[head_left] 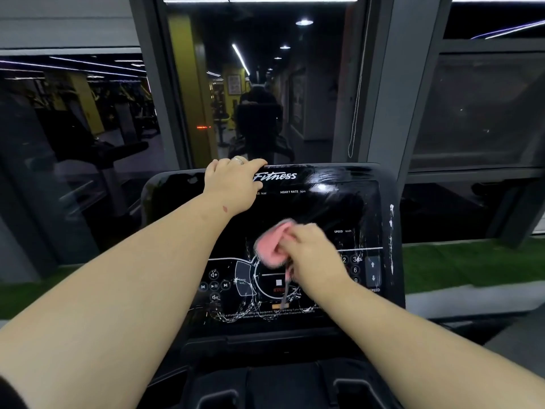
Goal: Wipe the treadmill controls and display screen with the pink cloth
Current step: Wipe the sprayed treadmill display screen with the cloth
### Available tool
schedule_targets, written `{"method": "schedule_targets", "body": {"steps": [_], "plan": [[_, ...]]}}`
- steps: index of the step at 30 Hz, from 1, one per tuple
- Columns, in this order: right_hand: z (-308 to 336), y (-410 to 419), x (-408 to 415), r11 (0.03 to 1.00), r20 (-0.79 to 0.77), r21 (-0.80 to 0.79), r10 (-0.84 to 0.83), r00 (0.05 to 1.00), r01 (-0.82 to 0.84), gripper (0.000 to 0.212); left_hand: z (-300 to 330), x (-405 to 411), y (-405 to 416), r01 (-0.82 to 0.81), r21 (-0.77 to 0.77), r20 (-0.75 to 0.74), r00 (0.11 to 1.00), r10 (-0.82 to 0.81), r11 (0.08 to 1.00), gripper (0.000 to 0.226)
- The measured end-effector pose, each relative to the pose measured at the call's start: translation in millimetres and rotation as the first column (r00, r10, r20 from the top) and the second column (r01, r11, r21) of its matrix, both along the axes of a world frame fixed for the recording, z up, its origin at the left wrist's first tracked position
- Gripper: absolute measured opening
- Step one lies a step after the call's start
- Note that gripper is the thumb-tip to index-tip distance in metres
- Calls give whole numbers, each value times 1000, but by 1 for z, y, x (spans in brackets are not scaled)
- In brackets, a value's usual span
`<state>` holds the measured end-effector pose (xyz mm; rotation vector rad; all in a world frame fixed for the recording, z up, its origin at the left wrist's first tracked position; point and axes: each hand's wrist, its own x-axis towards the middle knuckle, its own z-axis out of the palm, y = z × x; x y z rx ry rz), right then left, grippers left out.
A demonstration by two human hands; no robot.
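The black treadmill console [339,202] fills the middle of the view, with a dark display above and white-printed control buttons [218,286] below. My right hand [315,252] is shut on the bunched pink cloth [272,246] and presses it against the panel's centre, just above the round stop button [278,282]. The cloth and hand are motion-blurred. My left hand [233,184] grips the top edge of the console, a ring on one finger. Wet streaks and foam marks show over the lower controls and along the right edge.
A large window [253,84] stands right behind the console and reflects the gym's lights and machines. A white cord [355,98] hangs at its right frame. Green turf [472,261] lies along the floor on both sides. Cup holders [351,388] sit below the console.
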<state>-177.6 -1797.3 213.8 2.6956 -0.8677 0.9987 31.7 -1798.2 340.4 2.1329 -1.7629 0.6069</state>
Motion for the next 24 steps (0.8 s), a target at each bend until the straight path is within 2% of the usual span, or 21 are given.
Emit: {"method": "schedule_targets", "body": {"steps": [2, 3, 6, 8, 10, 13, 15, 17, 20, 22, 24], "plan": [[-8, -1, 1, 996, -122, -30, 84, 989, -88, 41, 0, 0, 0, 0, 2, -4, 1000, 0, 1000, 48], [-2, -7, -2, 995, -115, -12, 93, 989, -95, 39, -1, 0, 1, 0, 5, -3, 1000, 0, 1000, 49], [18, -33, -23, 994, 52, -32, -105, 993, 107, 28, 0, 0, -1, -4, 8, 5, 1000, 4, 1000, 49], [20, -40, -23, 980, 122, 15, -199, 972, 199, 25, -1, 1, -1, -7, 4, 2, 1000, 7, 1000, 48], [8, -26, -4, 992, 116, -25, -121, 986, 125, 20, -1, 0, -1, -9, 7, -3, 1000, 9, 1000, 47], [-18, 2, 20, 987, -61, -95, 121, 991, -126, 24, -1, 0, 0, -9, 11, -2, 1000, 9, 1000, 47], [-11, 2, 15, 978, -138, -82, 178, 974, -191, 25, -1, 0, 1, -5, 10, -5, 1000, 5, 1000, 48], [11, -13, 2, 992, -68, -70, 101, 993, -106, 28, -2, -1, 2, 1, 4, 1, 1000, -1, 1000, 48], [38, -38, -8, 993, 167, 3, -119, 979, 120, 27, -2, 0, 0, -3, -12, 5, 1000, 3, 1000, 47], [28, -29, 7, 995, 148, -20, -97, 984, 101, 19, -2, 1, 0, -2, -15, 4, 1000, 2, 1000, 46], [4, -5, 30, 998, -18, -40, 53, 998, -54, 23, -2, 1, 0, -1, -12, -2, 1000, 1, 1000, 46]]}}
